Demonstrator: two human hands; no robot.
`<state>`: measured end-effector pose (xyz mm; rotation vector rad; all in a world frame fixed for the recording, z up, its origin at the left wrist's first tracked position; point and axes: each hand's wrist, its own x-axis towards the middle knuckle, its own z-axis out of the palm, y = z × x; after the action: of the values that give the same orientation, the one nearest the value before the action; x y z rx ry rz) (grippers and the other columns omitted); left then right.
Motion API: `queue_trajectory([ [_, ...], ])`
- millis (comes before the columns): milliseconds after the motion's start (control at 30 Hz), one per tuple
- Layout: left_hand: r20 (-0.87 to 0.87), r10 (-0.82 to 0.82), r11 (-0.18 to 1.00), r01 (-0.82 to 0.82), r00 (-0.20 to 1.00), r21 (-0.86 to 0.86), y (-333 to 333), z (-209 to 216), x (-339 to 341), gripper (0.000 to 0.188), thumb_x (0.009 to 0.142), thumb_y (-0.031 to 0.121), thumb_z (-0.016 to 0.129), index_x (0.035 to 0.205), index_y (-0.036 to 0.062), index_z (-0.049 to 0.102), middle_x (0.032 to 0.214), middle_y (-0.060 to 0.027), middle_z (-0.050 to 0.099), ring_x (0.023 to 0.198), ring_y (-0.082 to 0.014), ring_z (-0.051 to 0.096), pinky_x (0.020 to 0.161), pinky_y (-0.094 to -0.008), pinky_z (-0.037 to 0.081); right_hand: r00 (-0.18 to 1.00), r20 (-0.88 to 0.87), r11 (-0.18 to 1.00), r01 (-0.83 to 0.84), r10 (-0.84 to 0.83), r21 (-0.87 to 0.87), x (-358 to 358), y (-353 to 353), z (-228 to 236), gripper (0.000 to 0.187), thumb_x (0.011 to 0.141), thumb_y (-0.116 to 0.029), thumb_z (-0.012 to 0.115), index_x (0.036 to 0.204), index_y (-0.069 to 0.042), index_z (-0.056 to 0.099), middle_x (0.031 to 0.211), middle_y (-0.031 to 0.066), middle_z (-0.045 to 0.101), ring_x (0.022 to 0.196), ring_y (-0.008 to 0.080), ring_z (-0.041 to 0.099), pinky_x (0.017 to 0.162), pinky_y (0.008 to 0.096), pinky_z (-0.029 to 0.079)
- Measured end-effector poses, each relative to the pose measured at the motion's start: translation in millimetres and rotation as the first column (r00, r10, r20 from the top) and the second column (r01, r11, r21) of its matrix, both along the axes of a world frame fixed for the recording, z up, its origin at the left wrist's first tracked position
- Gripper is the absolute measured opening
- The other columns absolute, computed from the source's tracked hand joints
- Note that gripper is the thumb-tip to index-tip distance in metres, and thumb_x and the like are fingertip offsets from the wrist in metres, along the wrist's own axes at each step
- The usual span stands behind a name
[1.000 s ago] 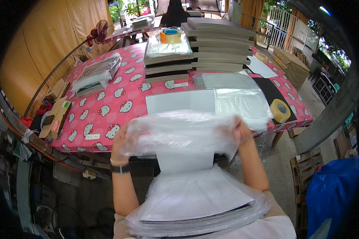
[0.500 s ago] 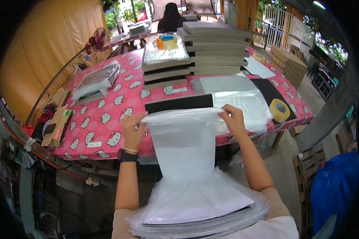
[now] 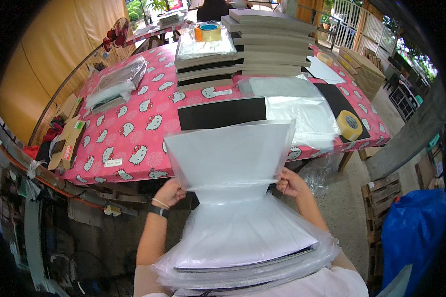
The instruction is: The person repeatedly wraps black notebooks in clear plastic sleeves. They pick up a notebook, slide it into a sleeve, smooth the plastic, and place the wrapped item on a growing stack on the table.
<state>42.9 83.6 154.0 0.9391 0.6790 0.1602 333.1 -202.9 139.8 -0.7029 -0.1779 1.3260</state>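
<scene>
A white panel (image 3: 228, 153) in clear plastic stands out in front of me, its far end over the near table edge. My left hand (image 3: 169, 193) is closed, pinching the left edge of the clear plastic bag (image 3: 223, 187) around it. On the opposite edge, my right hand (image 3: 291, 183) pinches the same bag, fingers closed. Between the hands the plastic gathers in a crosswise fold. Toward my body the bag widens over a stack of white sheets (image 3: 243, 242) with dark edges, wrapped in more loose plastic.
On the pink patterned table (image 3: 129, 148) lie a black board (image 3: 223, 113), clear plastic bags (image 3: 302, 114) and a tape roll (image 3: 348, 124). Tall grey board stacks (image 3: 272, 49) stand behind. Cardboard boxes (image 3: 69, 143) sit at left, a blue tarp (image 3: 416, 237) at right. A person (image 3: 213, 11) is beyond.
Both hands have come back toward my body, still pinching the plastic. The far end of the panel and bag now spreads out beyond them. More of the black board shows.
</scene>
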Motion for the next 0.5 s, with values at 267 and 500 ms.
queue_trajectory([
  [267,-0.396,0.367,0.856,-0.140,0.841,0.497,-58.9,-123.7,-11.4,0.010,0.075,0.013,0.053,0.079,0.0038,0.052,0.064,-0.0061,0.053,0.055,-0.0160,0.049,0.051,-0.0279,0.039,0.320,0.939,0.812,0.577,-0.123,-0.090,-38.8,12.6,-131.4,0.017,0.079,-0.015,0.048,0.090,-0.003,0.053,0.070,0.0057,0.056,0.062,0.0166,0.051,0.058,0.0289,0.042],
  [500,-0.392,0.606,0.456,0.102,0.692,0.884,-71.8,-137.9,10.9,0.014,0.069,0.009,0.057,0.081,0.0020,0.053,0.070,-0.0132,0.056,0.066,-0.0215,0.056,0.061,-0.0319,0.043,0.090,0.936,0.720,0.616,0.340,-0.320,-34.3,5.8,-120.3,0.016,0.079,-0.018,0.048,0.086,-0.004,0.052,0.078,0.0174,0.057,0.073,0.0339,0.056,0.061,0.0396,0.042],
])
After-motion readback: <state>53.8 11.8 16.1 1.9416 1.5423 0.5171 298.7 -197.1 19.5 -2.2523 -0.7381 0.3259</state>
